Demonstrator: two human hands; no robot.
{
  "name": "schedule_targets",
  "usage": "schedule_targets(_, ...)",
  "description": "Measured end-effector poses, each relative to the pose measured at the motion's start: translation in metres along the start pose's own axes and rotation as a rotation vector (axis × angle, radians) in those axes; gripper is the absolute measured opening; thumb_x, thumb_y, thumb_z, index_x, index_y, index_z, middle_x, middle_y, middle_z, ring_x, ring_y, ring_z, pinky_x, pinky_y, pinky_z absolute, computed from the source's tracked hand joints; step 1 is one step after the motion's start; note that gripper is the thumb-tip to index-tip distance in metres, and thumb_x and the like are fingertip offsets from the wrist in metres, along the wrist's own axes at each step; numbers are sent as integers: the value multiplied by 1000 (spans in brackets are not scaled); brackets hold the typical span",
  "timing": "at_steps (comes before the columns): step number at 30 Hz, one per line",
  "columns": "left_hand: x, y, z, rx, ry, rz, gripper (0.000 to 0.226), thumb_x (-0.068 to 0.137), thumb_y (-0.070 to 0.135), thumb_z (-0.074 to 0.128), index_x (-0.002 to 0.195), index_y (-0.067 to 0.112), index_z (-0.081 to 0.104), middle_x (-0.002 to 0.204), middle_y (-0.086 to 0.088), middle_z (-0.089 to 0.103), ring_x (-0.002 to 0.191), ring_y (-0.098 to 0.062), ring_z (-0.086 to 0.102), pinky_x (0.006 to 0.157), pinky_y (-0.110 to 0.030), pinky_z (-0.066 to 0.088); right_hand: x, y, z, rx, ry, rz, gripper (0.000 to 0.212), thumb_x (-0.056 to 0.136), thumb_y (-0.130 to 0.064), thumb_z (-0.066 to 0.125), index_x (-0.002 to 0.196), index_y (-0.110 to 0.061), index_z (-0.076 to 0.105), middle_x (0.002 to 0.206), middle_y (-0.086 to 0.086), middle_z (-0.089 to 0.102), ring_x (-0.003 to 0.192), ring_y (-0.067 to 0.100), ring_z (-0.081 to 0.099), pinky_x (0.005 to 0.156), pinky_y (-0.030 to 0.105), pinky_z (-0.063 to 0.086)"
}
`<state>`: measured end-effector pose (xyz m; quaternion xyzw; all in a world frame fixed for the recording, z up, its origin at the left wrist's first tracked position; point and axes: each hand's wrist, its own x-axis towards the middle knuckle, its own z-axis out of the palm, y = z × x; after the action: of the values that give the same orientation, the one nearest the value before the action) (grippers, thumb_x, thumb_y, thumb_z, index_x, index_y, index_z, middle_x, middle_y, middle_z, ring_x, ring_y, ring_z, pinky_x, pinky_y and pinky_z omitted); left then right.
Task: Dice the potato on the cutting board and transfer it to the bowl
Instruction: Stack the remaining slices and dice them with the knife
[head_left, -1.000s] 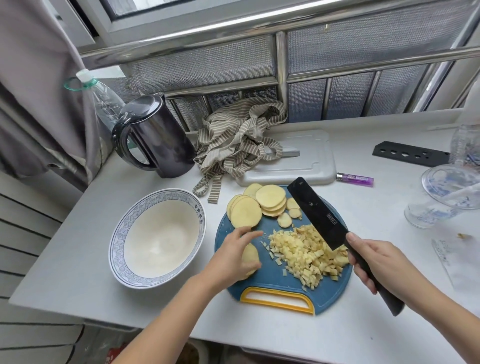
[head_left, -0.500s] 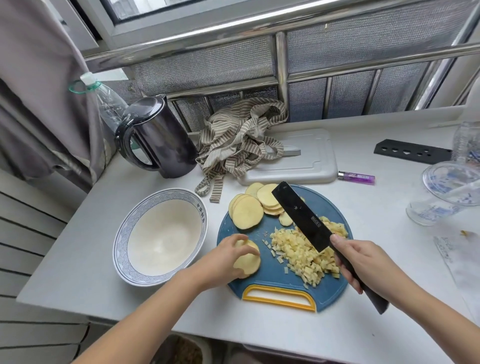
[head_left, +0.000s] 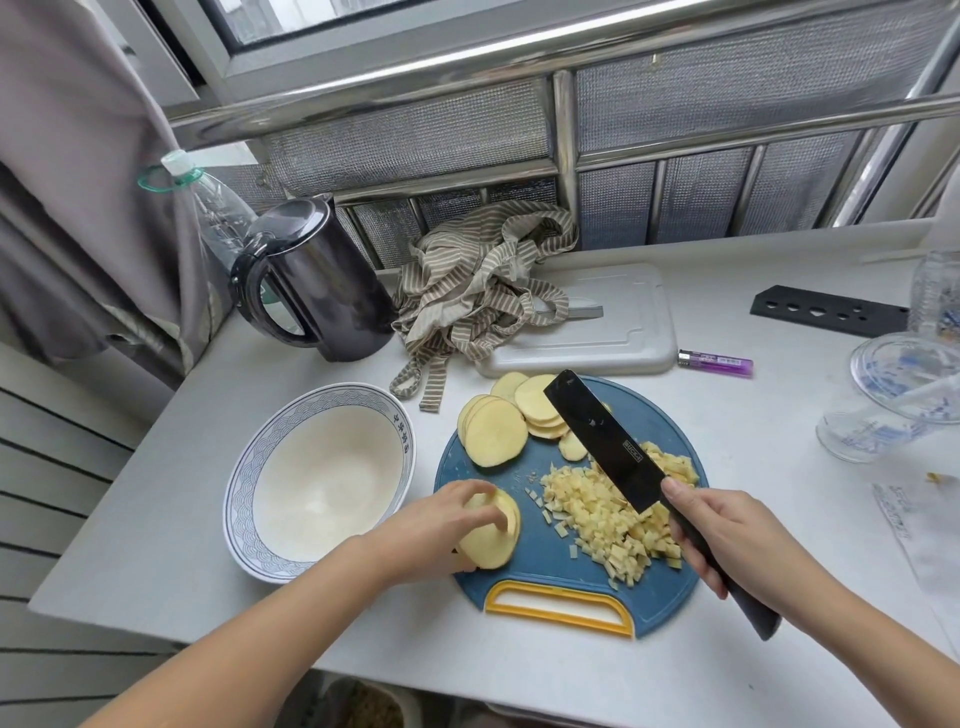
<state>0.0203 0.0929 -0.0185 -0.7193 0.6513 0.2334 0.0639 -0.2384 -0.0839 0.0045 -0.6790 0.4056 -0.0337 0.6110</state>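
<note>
A round blue cutting board (head_left: 660, 415) with a yellow handle lies on the counter. On it are stacked potato slices (head_left: 496, 434) at the back and a pile of diced potato (head_left: 597, 514) on the right. My left hand (head_left: 441, 525) holds a small stack of slices (head_left: 491, 540) at the board's left edge, fingers curled over it. My right hand (head_left: 737, 535) grips the handle of a black knife (head_left: 602, 436), whose blade is raised over the diced pile and points away. The white bowl (head_left: 322, 483) with a blue rim stands to the left of the board.
A black kettle (head_left: 317, 291), a plastic bottle (head_left: 218, 213) and a striped cloth (head_left: 483, 280) on a white board (head_left: 623, 332) stand at the back. A purple lighter (head_left: 717, 362) and a glass vessel (head_left: 893, 395) are to the right. The counter's front edge is close below the board.
My left hand has drawn a small stack of slices toward the board's near left edge. The knife has swung left, and its blade now hangs over the diced pile.
</note>
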Motion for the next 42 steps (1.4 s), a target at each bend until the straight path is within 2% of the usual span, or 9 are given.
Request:
schedule_targets(7,0,0,-4,-82,2,-10,45,87,22,65,128,35,48,152,6,22,135,-15,33,102,-22,34,2,0,0,-9,-7,14,52,95,-48,44,69,-4,54,45,7,51,36,19,43,46,27,39)
schedule_targets(11,4,2,-1,-76,-9,-45,65,85,35,67,141,34,35,158,3,14,142,-16,22,108,-29,35,2,-1,1,-20,-8,18,52,95,-47,43,69,-4,54,45,7,51,36,19,43,46,28,40)
schedule_targets(15,7,19,17,-140,89,-358,107,74,64,68,153,19,11,153,-3,15,142,-20,15,116,-32,23,3,-1,2,-15,-6,16,52,95,-47,43,68,-4,53,45,8,52,37,20,43,46,26,40)
schedule_targets(19,7,25,32,-189,197,-508,105,77,65,64,152,16,9,148,-3,22,137,-20,23,113,-30,26,3,-3,3,-3,-7,16,52,95,-47,44,69,-3,54,46,8,52,37,20,43,45,25,40)
schedule_targets(23,6,23,33,-234,177,-471,105,77,59,68,153,20,7,149,-1,20,137,-20,22,113,-30,25,5,-4,4,-1,-11,9,52,96,-47,43,69,-4,54,46,8,51,37,20,43,45,25,39)
schedule_targets(27,4,8,20,-161,31,-291,114,71,52,78,154,35,3,152,4,14,132,-20,25,109,-32,32,8,-7,6,1,-16,5,53,94,-49,43,67,-4,54,47,10,51,38,21,43,43,25,38)
schedule_targets(34,13,-6,14,-139,57,-154,96,69,46,81,147,27,28,146,4,30,132,-16,26,112,-27,26,8,-6,9,7,-13,10,53,93,-49,44,68,-4,54,47,9,51,38,21,43,43,26,39)
schedule_targets(39,11,20,30,-48,191,-453,87,72,62,67,141,23,30,130,2,35,120,-18,36,99,-31,40,8,-2,12,22,-20,2,53,94,-49,44,69,-3,54,47,10,51,39,21,43,44,27,39)
schedule_targets(42,16,43,37,-72,211,-632,91,76,72,56,145,23,24,129,-2,35,119,-22,38,98,-30,39,8,-2,15,40,-26,2,55,92,-51,44,70,-2,55,48,10,52,39,21,44,44,27,39)
